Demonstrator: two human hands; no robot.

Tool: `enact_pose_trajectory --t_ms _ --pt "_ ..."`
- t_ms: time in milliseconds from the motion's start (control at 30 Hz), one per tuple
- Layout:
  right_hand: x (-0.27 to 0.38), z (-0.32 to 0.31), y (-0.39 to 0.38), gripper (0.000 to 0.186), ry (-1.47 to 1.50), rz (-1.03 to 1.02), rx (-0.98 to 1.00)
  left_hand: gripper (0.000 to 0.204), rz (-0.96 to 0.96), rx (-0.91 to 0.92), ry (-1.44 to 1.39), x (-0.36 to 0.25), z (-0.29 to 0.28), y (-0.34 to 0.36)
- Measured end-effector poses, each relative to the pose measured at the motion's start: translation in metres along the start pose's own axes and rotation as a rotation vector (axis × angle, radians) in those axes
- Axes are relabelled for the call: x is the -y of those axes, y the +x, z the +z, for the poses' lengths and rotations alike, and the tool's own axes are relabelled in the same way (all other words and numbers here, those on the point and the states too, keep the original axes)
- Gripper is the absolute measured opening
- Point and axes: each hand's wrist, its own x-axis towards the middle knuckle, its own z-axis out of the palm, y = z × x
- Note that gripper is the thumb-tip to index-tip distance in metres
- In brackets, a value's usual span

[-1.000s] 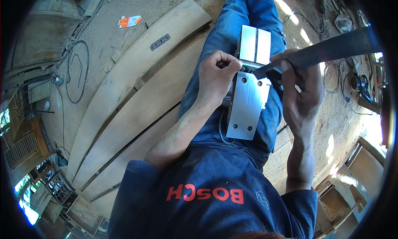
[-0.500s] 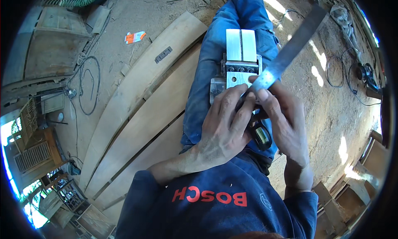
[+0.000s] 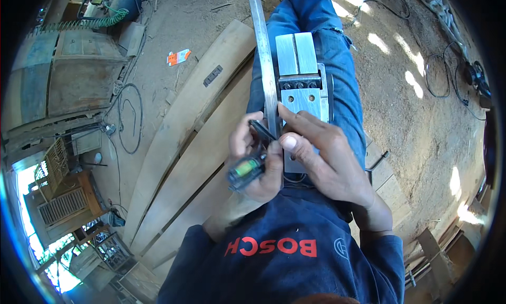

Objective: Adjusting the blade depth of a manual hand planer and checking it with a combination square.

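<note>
A combination square [image 3: 266, 67] with a long steel blade is in both my hands, its blade pointing up and slightly left past my legs. My left hand [image 3: 261, 172] is closed round its dark head, where a green level vial shows; that part is blurred by motion. With thumb and fingers my right hand [image 3: 332, 156] grips the square where blade and head meet. On my lap, just right of the blade, rests an electric planer [image 3: 301, 101] with its metal sole up, showing two plates and a cutter drum with bolts between them. My hands hide its near end.
Long curved wooden boards [image 3: 182, 114] lie to my left. An orange and white packet [image 3: 179, 57] is on the dirt floor. Wooden cabinets [image 3: 87, 82] and a compressor [image 3: 113, 9] stand at far left. A corded power tool [image 3: 474, 77] lies at right, its cable [image 3: 448, 93] looping nearby.
The square's blade has swung from up-right to up-left. My left hand has turned and moved left with the head, bringing the green vial into view. My right hand has also shifted left.
</note>
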Motion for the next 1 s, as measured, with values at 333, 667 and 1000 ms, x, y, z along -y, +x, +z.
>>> enact_pose_trajectory --t_ms 333,667,1000 --pt "-0.071 -0.065 0.026 0.029 0.139 0.162 -0.512 0.051 -0.102 0.040 -0.030 0.040 0.002 0.010" --pt "-0.092 -0.072 0.031 0.029 0.159 0.141 -0.340 0.048 -0.139 0.067 0.054 0.052 0.014 0.018" --pt "-0.105 -0.067 0.032 0.025 0.102 -0.012 -0.385 0.049 -0.072 0.076 0.222 0.050 0.018 0.025"
